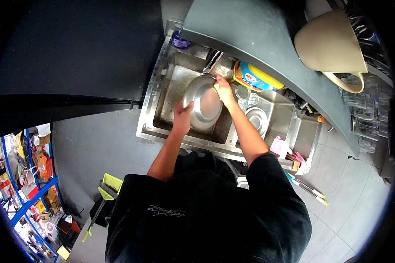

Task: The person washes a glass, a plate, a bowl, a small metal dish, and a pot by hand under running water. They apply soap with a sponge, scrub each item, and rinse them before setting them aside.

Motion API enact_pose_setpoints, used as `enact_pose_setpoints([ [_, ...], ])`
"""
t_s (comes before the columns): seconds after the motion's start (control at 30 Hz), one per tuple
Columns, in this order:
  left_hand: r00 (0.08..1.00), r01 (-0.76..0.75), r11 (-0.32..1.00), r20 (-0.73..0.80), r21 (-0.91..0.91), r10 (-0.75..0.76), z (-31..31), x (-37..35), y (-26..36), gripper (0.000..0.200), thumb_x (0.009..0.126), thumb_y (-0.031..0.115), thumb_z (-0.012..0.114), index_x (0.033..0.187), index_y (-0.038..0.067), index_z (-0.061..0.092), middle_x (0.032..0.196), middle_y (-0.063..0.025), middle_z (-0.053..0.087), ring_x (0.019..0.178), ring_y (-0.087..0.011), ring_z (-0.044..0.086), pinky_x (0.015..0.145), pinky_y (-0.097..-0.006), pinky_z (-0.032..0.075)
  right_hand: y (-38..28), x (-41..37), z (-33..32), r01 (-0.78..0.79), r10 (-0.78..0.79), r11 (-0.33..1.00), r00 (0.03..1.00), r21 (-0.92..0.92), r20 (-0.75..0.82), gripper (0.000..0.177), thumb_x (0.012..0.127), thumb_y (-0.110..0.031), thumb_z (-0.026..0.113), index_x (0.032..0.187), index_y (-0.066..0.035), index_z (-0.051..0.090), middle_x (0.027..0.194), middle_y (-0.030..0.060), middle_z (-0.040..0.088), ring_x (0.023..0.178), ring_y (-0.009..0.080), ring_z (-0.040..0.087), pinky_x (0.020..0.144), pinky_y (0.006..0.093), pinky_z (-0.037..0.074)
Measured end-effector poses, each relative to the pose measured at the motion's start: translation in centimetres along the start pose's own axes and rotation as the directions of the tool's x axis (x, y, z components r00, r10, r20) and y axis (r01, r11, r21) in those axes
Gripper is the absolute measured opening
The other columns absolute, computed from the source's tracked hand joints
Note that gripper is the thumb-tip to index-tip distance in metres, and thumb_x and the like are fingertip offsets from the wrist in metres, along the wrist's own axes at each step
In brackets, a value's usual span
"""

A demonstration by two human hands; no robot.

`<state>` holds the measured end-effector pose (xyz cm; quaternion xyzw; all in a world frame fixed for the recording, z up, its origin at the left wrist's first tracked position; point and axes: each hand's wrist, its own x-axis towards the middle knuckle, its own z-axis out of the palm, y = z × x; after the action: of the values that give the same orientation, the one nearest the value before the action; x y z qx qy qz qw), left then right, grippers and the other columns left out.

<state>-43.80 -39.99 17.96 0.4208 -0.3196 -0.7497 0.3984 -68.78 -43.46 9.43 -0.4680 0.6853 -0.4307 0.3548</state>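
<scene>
A round metal bowl (202,97) is held tilted over the left basin of a steel sink (145,119). My left hand (182,117) grips its lower left rim, thumb on the metal. At the bowl's upper right edge is my right hand (224,90), its fingers closed round a small yellowish thing, perhaps a sponge, pressed to the rim. Behind the bowl, the faucet (213,61) reaches over the basin. Whether water runs from it cannot be told.
A yellow and blue container (255,79) stands behind the sink. Glasses and a metal dish (256,119) sit right of the basin. Pink cloths (280,146) lie at the right. A shelf (259,35) overhangs, with a beige mug (331,44). A purple bottle (180,40) is at the back left.
</scene>
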Motion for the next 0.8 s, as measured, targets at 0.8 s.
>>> enact_pose_setpoints([
  [0.8, 0.964, 0.014, 0.942, 0.247, 0.335, -0.102, -0.4, 3.7, -1.0, 0.037, 0.087, 0.005, 0.065, 0.124, 0.002, 0.059, 0.109, -0.0011, 0.064, 0.096, -0.0118, 0.056, 0.084, -0.0296, 0.045, -11.1, -1.2, 1.3, 0.158, -0.123, 0.941, 0.983, -0.299, 0.133, 0.029, 0.087, -0.022, 0.055, 0.109, -0.007, 0.066, 0.105, 0.0119, 0.069, 0.096, 0.0295, 0.065, 0.086, 0.0372, 0.05],
])
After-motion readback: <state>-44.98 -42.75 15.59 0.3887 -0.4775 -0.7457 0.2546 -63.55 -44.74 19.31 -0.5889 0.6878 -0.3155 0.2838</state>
